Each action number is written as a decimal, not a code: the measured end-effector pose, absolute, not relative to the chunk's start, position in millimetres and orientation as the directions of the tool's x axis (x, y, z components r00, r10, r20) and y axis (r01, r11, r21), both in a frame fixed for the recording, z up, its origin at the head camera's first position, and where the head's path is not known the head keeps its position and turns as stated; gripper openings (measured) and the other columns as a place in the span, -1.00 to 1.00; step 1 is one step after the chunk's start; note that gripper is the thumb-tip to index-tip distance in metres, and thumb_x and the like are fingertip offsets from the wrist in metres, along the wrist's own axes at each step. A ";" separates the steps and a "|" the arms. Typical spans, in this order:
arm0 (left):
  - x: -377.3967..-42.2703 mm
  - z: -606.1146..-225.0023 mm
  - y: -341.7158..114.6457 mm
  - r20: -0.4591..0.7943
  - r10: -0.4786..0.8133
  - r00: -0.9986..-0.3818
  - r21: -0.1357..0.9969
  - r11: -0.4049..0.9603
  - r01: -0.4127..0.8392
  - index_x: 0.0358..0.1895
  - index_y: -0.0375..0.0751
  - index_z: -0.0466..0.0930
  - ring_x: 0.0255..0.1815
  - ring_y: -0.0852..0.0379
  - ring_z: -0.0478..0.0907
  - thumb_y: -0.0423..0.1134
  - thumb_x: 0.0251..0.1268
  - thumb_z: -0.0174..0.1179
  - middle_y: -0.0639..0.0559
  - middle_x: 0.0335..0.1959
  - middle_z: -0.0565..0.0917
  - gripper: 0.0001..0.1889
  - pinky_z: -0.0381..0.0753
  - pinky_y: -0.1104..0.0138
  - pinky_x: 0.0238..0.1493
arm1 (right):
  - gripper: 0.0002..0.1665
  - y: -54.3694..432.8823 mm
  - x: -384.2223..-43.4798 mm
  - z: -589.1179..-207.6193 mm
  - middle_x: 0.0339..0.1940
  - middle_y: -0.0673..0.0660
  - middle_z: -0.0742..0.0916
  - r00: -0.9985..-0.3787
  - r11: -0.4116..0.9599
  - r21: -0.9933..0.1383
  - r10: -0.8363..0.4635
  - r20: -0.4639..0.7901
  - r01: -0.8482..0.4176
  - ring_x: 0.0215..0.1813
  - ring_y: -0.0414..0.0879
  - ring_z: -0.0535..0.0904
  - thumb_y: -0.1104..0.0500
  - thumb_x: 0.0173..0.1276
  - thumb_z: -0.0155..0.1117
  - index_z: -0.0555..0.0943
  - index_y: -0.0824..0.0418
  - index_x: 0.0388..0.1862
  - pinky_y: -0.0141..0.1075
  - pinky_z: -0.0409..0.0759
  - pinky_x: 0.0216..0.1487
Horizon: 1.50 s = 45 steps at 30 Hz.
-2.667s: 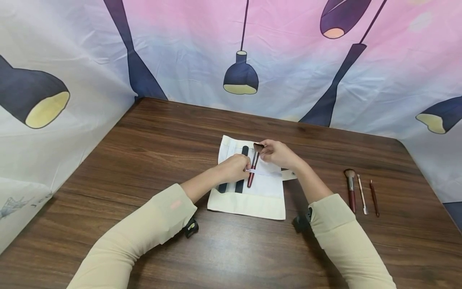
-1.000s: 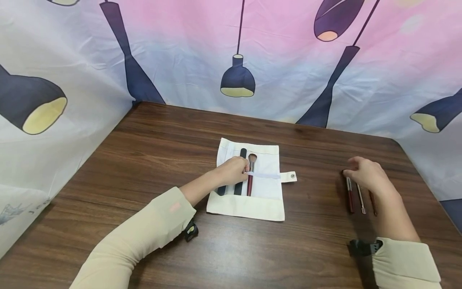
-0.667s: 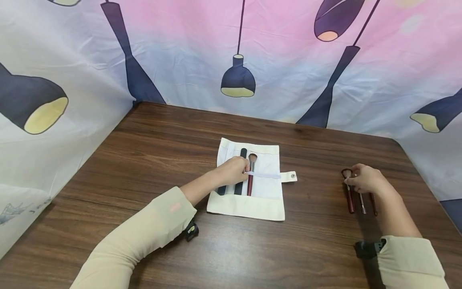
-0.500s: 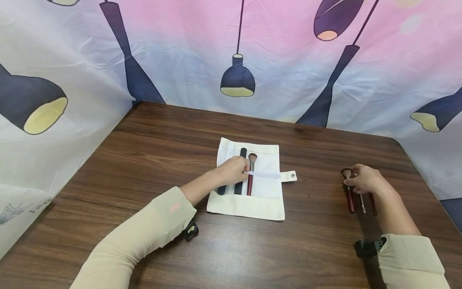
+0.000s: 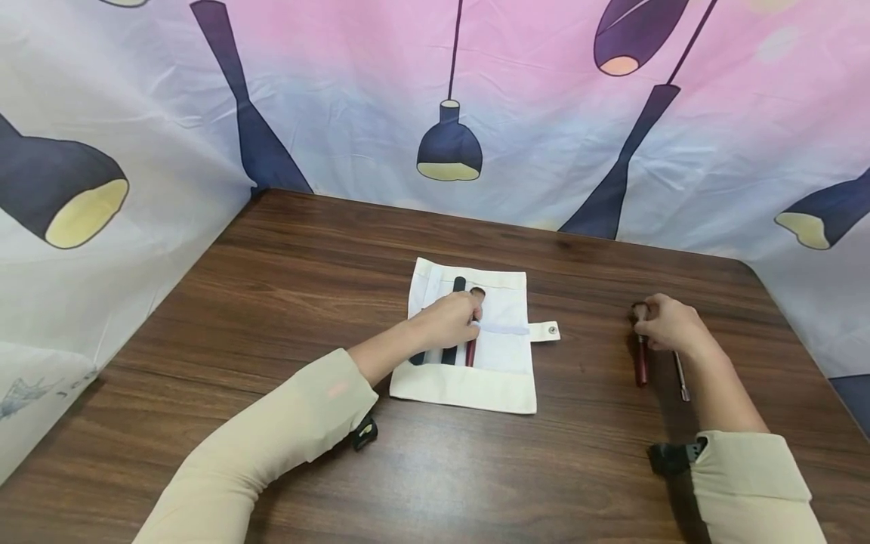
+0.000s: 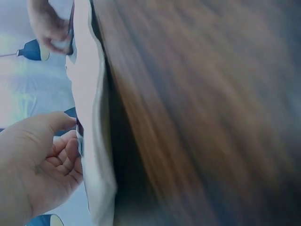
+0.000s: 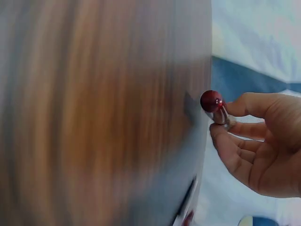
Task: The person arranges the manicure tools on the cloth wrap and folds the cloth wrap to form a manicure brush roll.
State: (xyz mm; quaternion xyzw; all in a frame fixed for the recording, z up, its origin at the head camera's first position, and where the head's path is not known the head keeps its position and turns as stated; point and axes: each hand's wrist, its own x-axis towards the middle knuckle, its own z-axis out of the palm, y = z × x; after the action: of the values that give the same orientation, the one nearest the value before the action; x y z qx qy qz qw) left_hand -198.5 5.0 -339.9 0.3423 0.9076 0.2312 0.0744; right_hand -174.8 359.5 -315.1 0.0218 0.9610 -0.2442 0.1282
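Observation:
In the head view, a cream cloth roll lies unrolled with a white elastic band across it. Two black flat sticks and a red-handled makeup brush sit under the band. My left hand pinches the band beside that brush and covers part of both. Off to the right, my right hand holds a second makeup brush between thumb and fingers, near its bristles. In the right wrist view, the round red end of its handle points toward the camera.
A thin metal-tipped tool lies by my right hand, partly under it. The roll's snap tab sticks out to its right. A printed cloth backdrop closes off the back of the wooden table.
My right hand has left the brush in the roll, gone right and gripped the second brush, shifting it slightly left. My left hand has slid a little right along the band.

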 end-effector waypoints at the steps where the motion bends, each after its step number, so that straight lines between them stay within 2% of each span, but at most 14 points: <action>1: -198.2 -339.3 6.7 0.021 0.661 -0.750 0.453 0.663 0.596 -0.23 -0.34 0.58 -0.45 0.19 0.36 -0.34 0.19 0.14 0.01 -0.42 0.51 -0.86 0.40 0.41 -0.41 | -0.27 354.2 -176.7 -314.0 -0.34 0.36 0.63 -0.973 0.883 -0.460 -0.018 -0.231 0.093 -0.49 -0.09 0.60 0.20 0.25 0.06 0.09 0.60 0.26 -0.18 0.56 -0.41; 7: -196.5 -336.3 15.5 -0.009 0.656 -0.754 0.378 0.701 0.605 -0.23 -0.36 0.59 -0.29 0.13 0.48 -0.32 0.17 0.19 -0.05 -0.25 0.57 -0.82 0.49 0.34 -0.21 | -0.31 319.3 -186.7 -309.8 -0.17 0.43 0.59 -0.997 0.858 -0.512 -0.011 -0.079 0.031 -0.46 -0.03 0.63 0.19 0.28 0.06 0.13 0.49 0.30 -0.16 0.56 -0.39; 10: -195.7 -336.1 18.6 -0.021 0.643 -0.765 0.367 0.717 0.592 -0.21 -0.37 0.60 -0.28 0.12 0.51 -0.32 0.15 0.20 -0.07 -0.24 0.59 -0.81 0.50 0.34 -0.22 | -0.33 303.5 -191.5 -309.1 -0.21 0.36 0.58 -1.000 0.837 -0.547 0.000 0.000 0.000 -0.47 -0.02 0.63 0.20 0.27 0.06 0.16 0.43 0.31 -0.23 0.54 -0.42; 15: -194.5 -337.4 21.9 -0.029 0.622 -0.783 0.363 0.736 0.571 -0.20 -0.36 0.61 -0.40 0.15 0.51 -0.33 0.14 0.21 -0.10 -0.24 0.63 -0.81 0.51 0.38 -0.33 | -0.36 277.8 -197.7 -309.3 -0.26 0.22 0.56 -0.991 0.791 -0.610 0.042 0.127 -0.044 -0.41 0.04 0.64 0.19 0.29 0.05 0.18 0.33 0.33 -0.29 0.49 -0.44; 21: -194.2 -337.1 24.3 -0.017 0.607 -0.795 0.354 0.747 0.563 -0.26 -0.35 0.62 -0.47 0.17 0.49 -0.35 0.12 0.20 -0.09 -0.30 0.63 -0.85 0.49 0.38 -0.40 | -0.38 254.8 -203.9 -311.8 -0.20 0.21 0.52 -0.969 0.700 -0.703 0.064 0.239 -0.127 -0.31 0.09 0.60 0.21 0.33 0.07 0.17 0.30 0.33 -0.31 0.55 -0.41; 27: -194.3 -338.1 25.5 -0.022 0.616 -0.788 0.343 0.745 0.573 -0.29 -0.33 0.60 -0.49 0.18 0.46 -0.35 0.14 0.17 -0.05 -0.34 0.60 -0.88 0.45 0.40 -0.45 | -0.37 238.4 -211.5 -315.7 -0.16 0.24 0.49 -0.986 0.524 -0.838 -0.018 0.166 -0.151 -0.26 0.11 0.61 0.29 0.34 0.08 0.07 0.31 0.30 -0.21 0.60 -0.22; 30: -194.5 -338.9 25.8 -0.019 0.624 -0.781 0.341 0.738 0.582 -0.32 -0.32 0.59 -0.49 0.18 0.45 -0.35 0.15 0.16 -0.02 -0.38 0.57 -0.91 0.44 0.41 -0.45 | -0.40 230.8 -213.8 -315.9 -0.13 0.25 0.47 -0.992 0.445 -0.887 -0.058 0.114 -0.127 -0.27 0.06 0.63 0.34 0.34 0.05 0.02 0.32 0.25 -0.23 0.59 -0.18; 34: -194.9 -340.8 25.6 -0.001 0.636 -0.772 0.347 0.724 0.596 -0.32 -0.32 0.58 -0.46 0.18 0.45 -0.35 0.15 0.16 0.00 -0.39 0.55 -0.91 0.45 0.41 -0.43 | -0.44 222.4 -216.4 -315.4 -0.13 0.24 0.43 -0.994 0.367 -0.925 -0.084 0.077 -0.102 -0.19 0.11 0.61 0.40 0.34 0.01 -0.01 0.34 0.20 -0.23 0.57 -0.13; 37: -195.0 -341.8 25.4 0.005 0.638 -0.770 0.348 0.721 0.599 -0.30 -0.33 0.58 -0.41 0.16 0.47 -0.35 0.15 0.16 -0.01 -0.36 0.56 -0.89 0.48 0.39 -0.37 | -0.44 218.1 -219.0 -316.8 -0.12 0.26 0.43 -0.994 0.343 -0.936 -0.100 0.051 -0.082 -0.14 0.17 0.58 0.40 0.35 0.00 -0.02 0.33 0.20 -0.22 0.57 -0.12; 41: -195.4 -342.3 24.9 0.004 0.634 -0.774 0.345 0.725 0.596 -0.30 -0.33 0.59 -0.36 0.14 0.49 -0.34 0.16 0.15 -0.02 -0.35 0.56 -0.89 0.50 0.35 -0.30 | -0.42 213.8 -222.5 -319.9 -0.12 0.27 0.44 -0.993 0.345 -0.937 -0.121 0.014 -0.056 -0.21 0.07 0.61 0.37 0.36 0.02 -0.01 0.32 0.22 -0.24 0.58 -0.15; 45: -196.0 -342.3 25.0 -0.001 0.632 -0.775 0.349 0.727 0.592 -0.34 -0.31 0.58 -0.37 0.14 0.48 -0.34 0.16 0.15 -0.01 -0.37 0.55 -0.91 0.49 0.35 -0.31 | -0.41 210.9 -225.4 -322.6 -0.13 0.27 0.44 -0.991 0.365 -0.930 -0.133 -0.013 -0.037 -0.28 0.03 0.63 0.36 0.36 0.04 0.00 0.31 0.25 -0.24 0.59 -0.20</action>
State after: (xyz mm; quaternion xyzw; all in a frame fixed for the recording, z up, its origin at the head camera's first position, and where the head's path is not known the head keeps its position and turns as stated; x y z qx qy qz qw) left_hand -196.0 25.0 -342.3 0.3299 0.9272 0.1667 0.0601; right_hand -225.4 210.9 -322.6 -0.0514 0.8251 -0.5610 0.0430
